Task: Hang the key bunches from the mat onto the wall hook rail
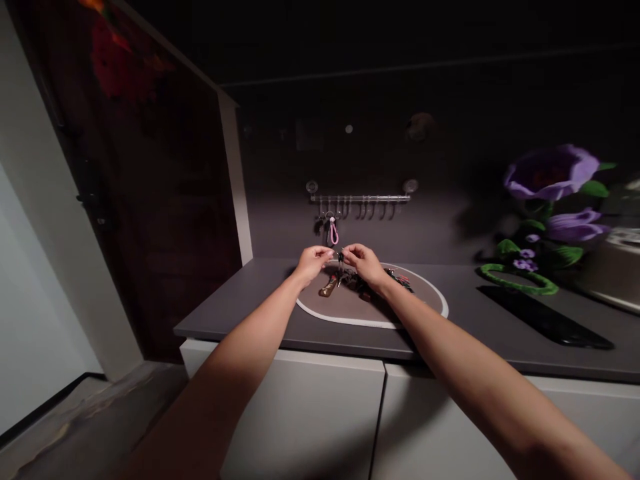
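Above an oval mat [320,316] with a white rim, my left hand [313,261] and my right hand [366,263] face each other, fingertips pinched. Between them hangs a small key ring [341,257] with dark and metallic pieces, both hands closed on it. Its finer details are too small to make out. Below, a pile of keys [350,276] and dark small items lies on the mat, partly hidden by my right hand. A brown patterned key holder [328,286] rests at the pile's left.
Behind my hands, a clear hook rail [360,199] on the wall carries keys and a pink strap loop [334,231]. To the right on the counter [225,303] are purple flowers [553,172], a green ring [517,280], a black flat object [545,317] and a lamp-like object [613,267].
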